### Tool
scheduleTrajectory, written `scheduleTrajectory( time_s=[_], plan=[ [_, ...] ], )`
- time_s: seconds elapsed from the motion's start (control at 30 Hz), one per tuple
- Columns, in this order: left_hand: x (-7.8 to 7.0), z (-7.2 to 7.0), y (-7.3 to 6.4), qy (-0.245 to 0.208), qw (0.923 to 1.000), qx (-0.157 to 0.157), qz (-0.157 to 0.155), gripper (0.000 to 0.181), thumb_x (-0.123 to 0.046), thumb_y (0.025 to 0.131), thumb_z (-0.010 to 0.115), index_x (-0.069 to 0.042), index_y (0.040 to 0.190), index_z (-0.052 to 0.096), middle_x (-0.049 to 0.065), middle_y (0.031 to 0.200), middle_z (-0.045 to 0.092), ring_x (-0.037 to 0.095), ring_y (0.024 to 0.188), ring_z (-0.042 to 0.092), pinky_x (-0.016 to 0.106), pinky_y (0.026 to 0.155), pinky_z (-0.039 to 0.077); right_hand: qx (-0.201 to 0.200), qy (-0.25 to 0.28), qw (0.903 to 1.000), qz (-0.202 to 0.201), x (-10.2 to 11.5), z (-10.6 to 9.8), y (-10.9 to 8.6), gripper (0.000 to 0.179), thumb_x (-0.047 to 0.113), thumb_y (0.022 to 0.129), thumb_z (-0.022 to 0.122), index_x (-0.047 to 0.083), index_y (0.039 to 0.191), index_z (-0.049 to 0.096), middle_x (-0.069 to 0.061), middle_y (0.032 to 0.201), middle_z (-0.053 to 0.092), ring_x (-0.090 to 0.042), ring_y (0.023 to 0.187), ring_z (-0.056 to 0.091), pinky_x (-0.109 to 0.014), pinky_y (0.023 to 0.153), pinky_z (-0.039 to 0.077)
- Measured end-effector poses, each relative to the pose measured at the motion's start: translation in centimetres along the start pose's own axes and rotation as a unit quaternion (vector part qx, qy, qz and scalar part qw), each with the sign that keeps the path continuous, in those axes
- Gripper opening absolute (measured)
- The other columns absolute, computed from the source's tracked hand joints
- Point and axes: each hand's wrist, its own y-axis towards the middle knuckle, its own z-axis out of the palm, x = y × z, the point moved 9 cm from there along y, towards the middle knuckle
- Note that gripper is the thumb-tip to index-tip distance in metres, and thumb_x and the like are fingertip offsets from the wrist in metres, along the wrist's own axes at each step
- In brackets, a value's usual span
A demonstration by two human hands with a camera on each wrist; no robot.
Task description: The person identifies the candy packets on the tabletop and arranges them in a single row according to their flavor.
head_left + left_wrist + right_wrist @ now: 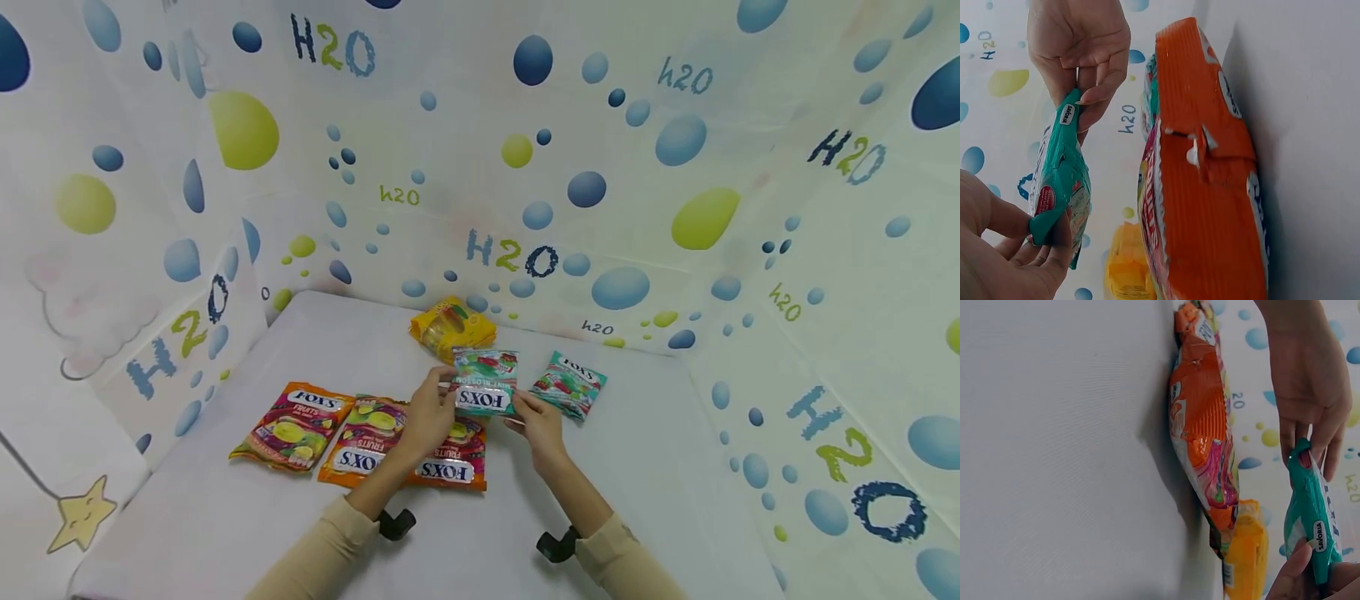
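A green FOX'S candy bag (pixel 484 383) is held up over the table, its lettering upside down in the head view. My left hand (pixel 433 417) pinches its left edge between thumb and fingers, while my right hand (pixel 542 429) pinches the lower right corner. Both wrist views show the teal side of the bag, with the left hand (pixel 1010 250) and right hand (pixel 1082 56) at opposite ends. Beneath the left forearm lie two orange FOX'S fruit candy bags (pixel 450 473), partly covered by that arm and hand.
Another orange FOX'S bag (pixel 294 427) lies at the left. A second green FOX'S bag (pixel 570 385) is just right of the held one. Behind them sits a yellow bag (pixel 452 327), near the back wall (pixel 465 200) with its printed bubbles. Everything rests on a white table (pixel 480 558).
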Motion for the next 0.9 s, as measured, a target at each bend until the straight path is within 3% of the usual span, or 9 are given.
scheduleTrajectory(
  time_s=[0.3,0.57,0.73,0.9],
  plan=[
    [-0.7,1.7,-0.8,0.005,0.9999,0.014,0.009,0.032,-0.006,0.098,0.053,-0.014,0.130,0.053,0.003,0.126,0.059,0.017,0.094,0.064,0.029,0.072,0.055,-0.015,-0.008,0.9998,0.005,-0.6,-2.2,-0.7,0.040,0.023,0.096,0.063,-0.001,0.128,0.062,-0.015,0.115,0.067,-0.019,0.091,0.069,-0.034,0.081,0.057],
    [-0.7,3.2,-1.6,0.019,0.9991,0.037,-0.006,0.029,-0.011,0.098,0.056,-0.017,0.127,0.057,0.003,0.107,0.065,0.013,0.088,0.064,0.028,0.072,0.055,-0.016,-0.020,0.9997,0.004,-1.0,-4.0,-1.4,0.037,0.023,0.096,0.062,0.003,0.127,0.064,-0.012,0.113,0.069,-0.019,0.090,0.069,-0.033,0.079,0.058],
    [-0.8,3.7,-1.8,0.029,0.9988,0.041,-0.001,0.030,-0.008,0.095,0.060,-0.016,0.124,0.060,0.004,0.108,0.067,0.014,0.092,0.065,0.031,0.077,0.056,-0.014,-0.029,0.9995,0.003,-1.1,-4.8,-2.0,0.036,0.023,0.095,0.064,0.004,0.127,0.065,-0.012,0.113,0.069,-0.020,0.091,0.069,-0.033,0.078,0.058],
    [-0.8,4.6,-2.2,0.037,0.9978,0.055,0.008,0.030,-0.009,0.095,0.061,-0.017,0.124,0.060,0.002,0.114,0.067,0.013,0.097,0.065,0.030,0.082,0.055,-0.019,-0.035,0.9991,0.014,-1.5,-5.9,-2.4,0.039,0.022,0.095,0.065,-0.003,0.125,0.063,-0.013,0.106,0.071,-0.018,0.087,0.070,-0.032,0.076,0.058]
  ],
)
